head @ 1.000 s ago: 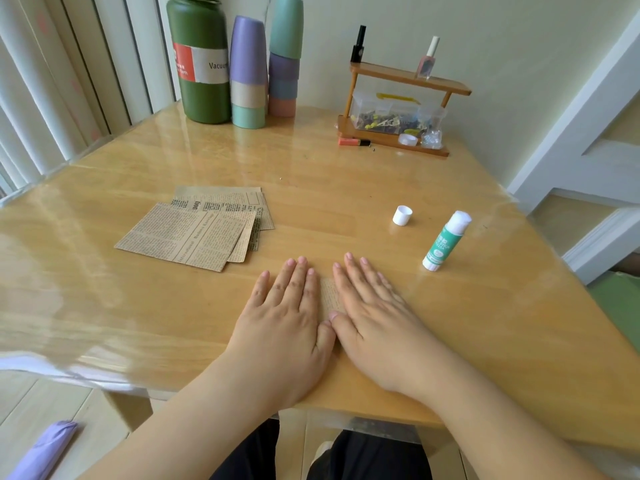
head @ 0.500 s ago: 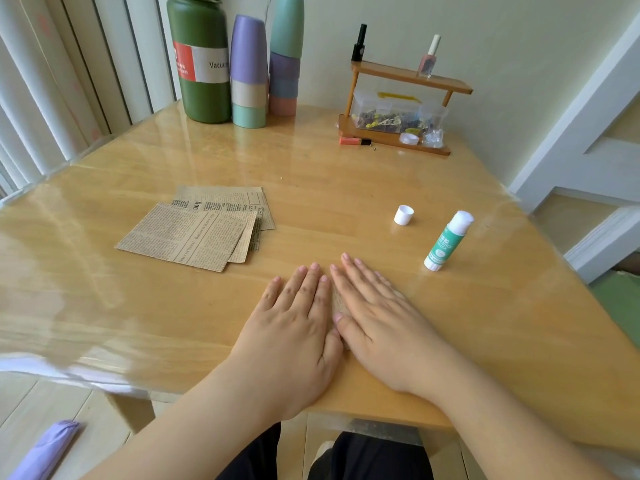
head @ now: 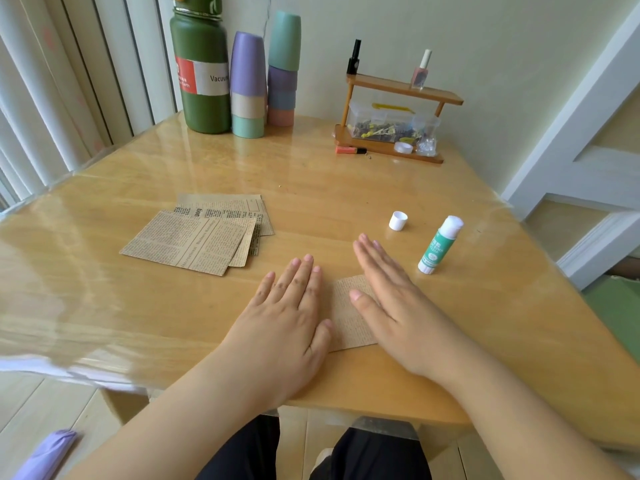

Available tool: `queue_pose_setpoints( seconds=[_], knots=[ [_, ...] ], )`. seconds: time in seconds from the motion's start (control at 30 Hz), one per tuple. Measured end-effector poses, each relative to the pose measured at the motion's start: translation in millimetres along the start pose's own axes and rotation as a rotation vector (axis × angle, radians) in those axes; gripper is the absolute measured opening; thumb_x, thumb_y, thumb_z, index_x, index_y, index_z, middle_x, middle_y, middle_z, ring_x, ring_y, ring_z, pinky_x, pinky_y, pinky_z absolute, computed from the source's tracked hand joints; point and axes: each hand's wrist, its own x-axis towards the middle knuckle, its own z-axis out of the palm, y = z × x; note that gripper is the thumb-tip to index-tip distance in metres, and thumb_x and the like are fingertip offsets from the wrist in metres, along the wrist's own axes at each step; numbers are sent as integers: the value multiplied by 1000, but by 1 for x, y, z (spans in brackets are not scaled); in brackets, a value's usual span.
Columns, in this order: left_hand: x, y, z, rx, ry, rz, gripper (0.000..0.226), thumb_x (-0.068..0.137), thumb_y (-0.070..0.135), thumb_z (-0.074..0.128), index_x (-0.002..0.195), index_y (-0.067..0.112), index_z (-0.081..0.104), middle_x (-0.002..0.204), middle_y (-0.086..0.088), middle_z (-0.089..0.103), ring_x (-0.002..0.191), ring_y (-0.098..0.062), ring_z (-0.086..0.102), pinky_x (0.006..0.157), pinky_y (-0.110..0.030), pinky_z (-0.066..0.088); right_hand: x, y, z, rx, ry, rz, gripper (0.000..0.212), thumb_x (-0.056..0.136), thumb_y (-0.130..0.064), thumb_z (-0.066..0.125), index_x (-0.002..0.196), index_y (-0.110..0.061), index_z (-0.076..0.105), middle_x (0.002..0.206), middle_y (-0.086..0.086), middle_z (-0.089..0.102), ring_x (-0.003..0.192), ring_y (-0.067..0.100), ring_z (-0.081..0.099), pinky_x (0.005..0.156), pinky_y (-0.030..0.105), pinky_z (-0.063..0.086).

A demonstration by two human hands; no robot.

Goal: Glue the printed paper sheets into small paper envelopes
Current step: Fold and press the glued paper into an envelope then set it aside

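- Pressing stage: I judge this to be the sealing step, with a folded printed sheet (head: 349, 313) lying flat on the surface (head: 346, 188) near its front edge, between and partly under my two hands.
- My left hand (head: 287, 320) lies palm down, fingers (head: 301, 275) straight and close together, thumb beside the sheet's left edge.
- My right hand (head: 391, 299) is also flat, fingers straight and together and angled away from me, covering the sheet's right side; whether the palm bears down or only rests I cannot tell.
- The glue stick (head: 439, 244) lies uncapped just right of my right hand, its cap (head: 398, 221) standing apart from it.
- A stack of unfolded printed sheets (head: 197, 237) waits to the left, well apart from the glue stick.
- Next, by my reckoning: lift both hands, check that the seam holds, set this envelope aside, draw a fresh sheet from the stack.
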Motion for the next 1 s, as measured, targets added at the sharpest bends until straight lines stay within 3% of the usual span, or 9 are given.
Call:
queue_pose_setpoints(
  seconds=[0.1,0.2,0.43,0.57,0.67,0.73,0.83,1.0],
  knots=[
    [3,0,0,-9,-2,-5,85,66,53,-24,142,15,-26,150,-1,-31,135,-11,-33,111,-30,-20,0,2,6,-164,-109,3,64,96,-52,12,148,-26,-14,154,-16,-23,137,-7,-24,118,26,-9],
    [5,5,7,6,-21,9,87,66,53,-26,144,15,-22,152,-2,-27,137,-12,-29,114,-33,-16,1,2,18,-284,-136,23,82,74,-61,-11,148,-25,-17,154,-12,-26,138,-2,-26,117,28,-11],
    [7,5,13,52,-14,5,87,67,51,-26,146,14,-18,154,-4,-24,139,-14,-25,114,-36,-14,3,3,22,-322,-136,41,87,70,-61,-15,149,-23,-17,154,-5,-27,140,4,-25,116,27,-12],
    [6,3,12,16,6,19,86,68,53,-23,145,15,-20,154,-2,-24,138,-12,-28,113,-34,-17,4,7,23,-268,-95,40,87,73,-65,-6,150,-24,-13,156,-9,-22,140,0,-21,117,26,-9],
    [0,-3,6,-43,31,50,83,71,57,-18,146,20,-21,152,3,-28,135,-8,-32,112,-31,-19,1,8,18,-19,12,24,78,85,-64,18,151,-29,-5,157,-17,-12,139,-9,-15,119,29,-2],
    [-5,-11,1,-73,40,83,84,73,63,-13,147,24,-17,152,8,-28,134,-3,-32,110,-23,-20,-3,7,10,141,114,44,66,95,-51,33,151,-30,4,157,-20,-3,138,-13,-10,118,21,-1],
    [-12,-24,-6,-137,-28,129,85,79,75,9,149,29,-6,153,14,-22,136,3,-26,108,-15,-19,-12,9,-3,269,228,117,57,97,-38,40,149,-32,17,150,-26,14,133,-19,6,104,-3,4],
    [-15,-33,-7,-87,-68,175,96,70,84,23,149,33,2,156,16,-3,141,0,-8,116,-24,-6,-23,12,-4,320,243,150,53,96,-38,40,147,-33,25,144,-26,24,129,-18,16,100,-4,11]
  ],
)
